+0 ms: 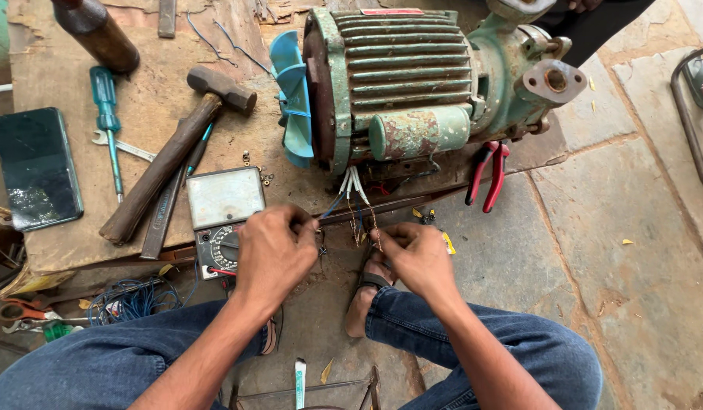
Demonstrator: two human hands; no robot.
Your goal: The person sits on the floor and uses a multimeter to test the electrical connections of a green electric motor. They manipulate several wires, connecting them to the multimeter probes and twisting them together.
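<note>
A green electric motor (pixel 412 83) with a blue fan (pixel 293 95) lies on a wooden board. A bundle of wires (pixel 353 193) hangs from its underside. My left hand (pixel 272 254) pinches a thin probe or wire end at the left of the bundle, and partly covers an analog multimeter (pixel 224 209). My right hand (pixel 416 254) grips wire ends at the right of the bundle. The fingertips hide what exactly they hold.
On the board (pixel 146 106) lie a hammer (pixel 177 148), a teal screwdriver (pixel 107 114), a spanner (pixel 124 146) and a dark phone (pixel 36 167). Red-handled pliers (pixel 488 175) rest right of the motor. A coil of blue wire (pixel 131 298) lies by my left knee.
</note>
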